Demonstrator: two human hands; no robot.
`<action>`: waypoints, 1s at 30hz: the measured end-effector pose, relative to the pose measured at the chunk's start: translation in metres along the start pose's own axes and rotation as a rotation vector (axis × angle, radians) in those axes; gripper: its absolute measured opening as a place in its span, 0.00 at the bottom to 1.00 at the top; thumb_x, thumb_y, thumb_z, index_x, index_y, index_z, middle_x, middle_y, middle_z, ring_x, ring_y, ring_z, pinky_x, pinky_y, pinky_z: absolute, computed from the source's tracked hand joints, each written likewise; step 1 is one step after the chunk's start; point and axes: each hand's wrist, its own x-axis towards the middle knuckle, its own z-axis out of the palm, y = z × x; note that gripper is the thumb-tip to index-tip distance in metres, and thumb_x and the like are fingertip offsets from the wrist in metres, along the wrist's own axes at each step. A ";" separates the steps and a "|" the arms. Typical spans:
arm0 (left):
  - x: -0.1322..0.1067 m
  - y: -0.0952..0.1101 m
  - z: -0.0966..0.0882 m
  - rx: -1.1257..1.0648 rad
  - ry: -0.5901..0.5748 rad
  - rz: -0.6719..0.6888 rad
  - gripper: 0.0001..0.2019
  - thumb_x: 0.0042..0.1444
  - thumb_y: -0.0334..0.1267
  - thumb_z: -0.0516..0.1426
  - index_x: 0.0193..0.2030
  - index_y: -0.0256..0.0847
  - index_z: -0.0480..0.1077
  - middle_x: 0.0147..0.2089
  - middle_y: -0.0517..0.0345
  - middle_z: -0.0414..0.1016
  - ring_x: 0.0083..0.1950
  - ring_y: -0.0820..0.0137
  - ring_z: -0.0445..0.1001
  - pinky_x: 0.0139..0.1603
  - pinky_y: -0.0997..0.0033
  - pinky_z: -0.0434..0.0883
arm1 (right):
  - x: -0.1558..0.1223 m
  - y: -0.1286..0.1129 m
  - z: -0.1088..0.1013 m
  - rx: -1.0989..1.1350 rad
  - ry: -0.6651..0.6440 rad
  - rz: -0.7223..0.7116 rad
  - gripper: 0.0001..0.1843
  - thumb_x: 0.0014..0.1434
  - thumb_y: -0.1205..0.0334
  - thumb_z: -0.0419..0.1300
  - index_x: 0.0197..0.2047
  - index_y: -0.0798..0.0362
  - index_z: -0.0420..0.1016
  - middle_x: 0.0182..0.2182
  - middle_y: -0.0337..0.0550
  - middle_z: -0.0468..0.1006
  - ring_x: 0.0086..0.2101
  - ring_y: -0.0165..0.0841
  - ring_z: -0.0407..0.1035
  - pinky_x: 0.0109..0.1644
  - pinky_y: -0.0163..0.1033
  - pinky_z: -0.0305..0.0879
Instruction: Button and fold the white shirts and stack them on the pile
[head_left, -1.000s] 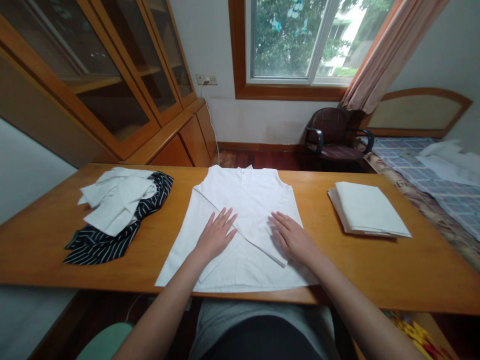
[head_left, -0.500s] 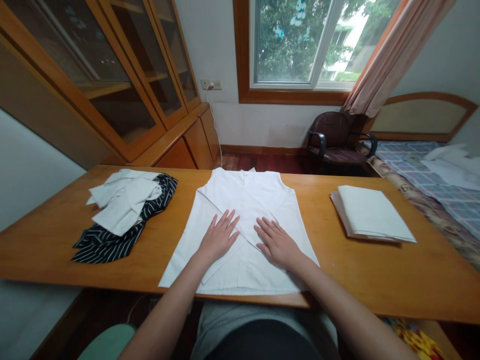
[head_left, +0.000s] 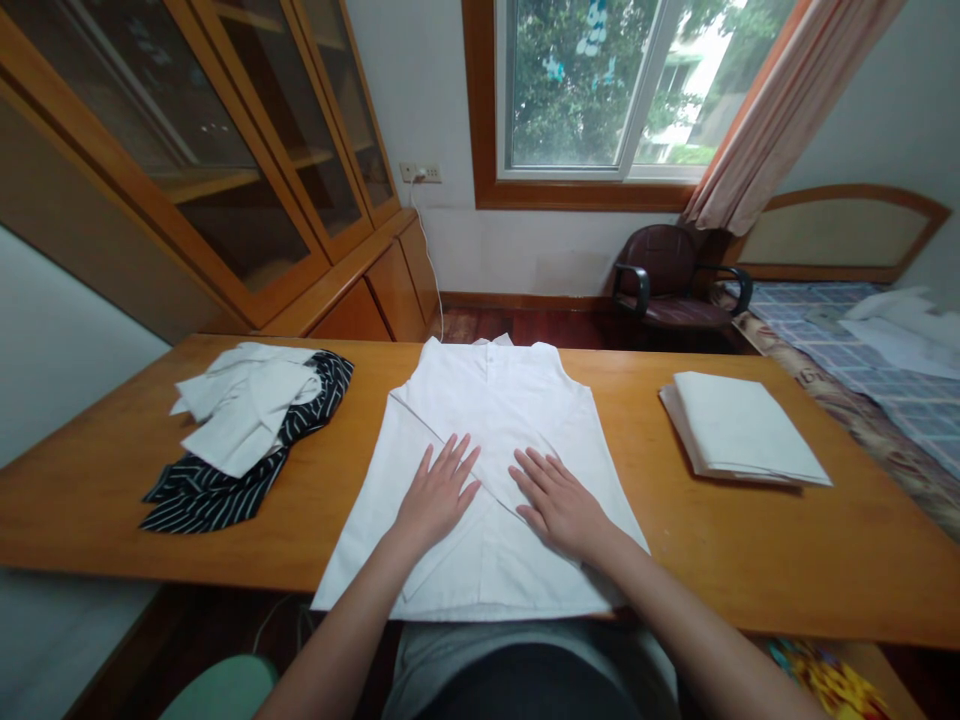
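Note:
A white shirt lies spread on the wooden table with its neckline toward the far edge, its sleeves folded in across the body, and its hem at the near edge. My left hand rests flat on the left half of the shirt, fingers spread. On the right half, my right hand lies palm down with its fingers stretched out. Neither hand grips the cloth.
On the table, white cloth pieces and black-and-white striped fabric lie at the left. A folded white stack lies at the right. Beyond are a chair, a bed and a glass-fronted cabinet.
The shirt has slid slightly toward me, its hem now reaching over the table's near edge. Both hands have moved a little nearer with it, still flat.

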 end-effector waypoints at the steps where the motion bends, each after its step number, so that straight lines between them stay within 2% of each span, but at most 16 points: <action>1: -0.001 0.001 0.000 0.004 0.005 0.003 0.27 0.71 0.46 0.46 0.75 0.47 0.52 0.77 0.54 0.50 0.78 0.60 0.47 0.76 0.44 0.49 | -0.001 -0.001 0.000 -0.002 -0.002 -0.001 0.30 0.71 0.55 0.53 0.72 0.54 0.59 0.72 0.52 0.53 0.71 0.44 0.47 0.73 0.56 0.49; 6: -0.006 0.007 -0.005 0.015 0.021 0.002 0.27 0.71 0.45 0.47 0.74 0.47 0.53 0.77 0.54 0.51 0.78 0.60 0.47 0.76 0.46 0.49 | -0.006 -0.003 -0.002 0.004 -0.005 -0.002 0.30 0.71 0.55 0.53 0.73 0.52 0.57 0.72 0.51 0.53 0.71 0.44 0.47 0.73 0.56 0.50; 17: -0.024 0.022 -0.012 0.001 -0.028 -0.038 0.27 0.70 0.46 0.47 0.75 0.48 0.53 0.77 0.54 0.49 0.78 0.57 0.48 0.75 0.44 0.51 | -0.020 -0.010 -0.006 0.068 -0.020 -0.020 0.32 0.70 0.55 0.54 0.73 0.51 0.56 0.72 0.51 0.53 0.71 0.44 0.47 0.72 0.58 0.51; 21: -0.028 0.025 -0.012 0.016 -0.032 -0.045 0.27 0.70 0.46 0.47 0.74 0.48 0.53 0.77 0.54 0.49 0.78 0.57 0.47 0.75 0.43 0.51 | -0.022 -0.008 -0.014 0.098 -0.077 -0.036 0.31 0.70 0.54 0.54 0.73 0.50 0.58 0.73 0.50 0.52 0.71 0.45 0.47 0.73 0.57 0.51; 24: -0.029 0.025 -0.011 0.019 -0.030 -0.044 0.27 0.70 0.46 0.47 0.74 0.47 0.54 0.77 0.54 0.50 0.78 0.57 0.47 0.74 0.42 0.51 | -0.019 -0.007 -0.022 0.143 -0.117 -0.024 0.28 0.70 0.53 0.54 0.70 0.50 0.62 0.72 0.49 0.55 0.70 0.44 0.49 0.72 0.56 0.53; 27: -0.029 0.025 -0.010 0.020 -0.028 -0.043 0.27 0.70 0.46 0.47 0.74 0.47 0.54 0.77 0.54 0.50 0.78 0.56 0.48 0.74 0.42 0.51 | -0.012 -0.009 -0.023 0.169 -0.078 0.045 0.25 0.71 0.55 0.52 0.67 0.53 0.67 0.70 0.50 0.59 0.69 0.43 0.55 0.71 0.53 0.56; 30: -0.029 0.025 -0.009 0.022 -0.034 -0.046 0.27 0.70 0.45 0.47 0.74 0.47 0.53 0.78 0.54 0.48 0.78 0.56 0.48 0.74 0.42 0.51 | -0.002 -0.010 -0.017 0.152 0.015 0.122 0.25 0.71 0.59 0.49 0.68 0.55 0.65 0.70 0.52 0.60 0.68 0.43 0.56 0.71 0.53 0.57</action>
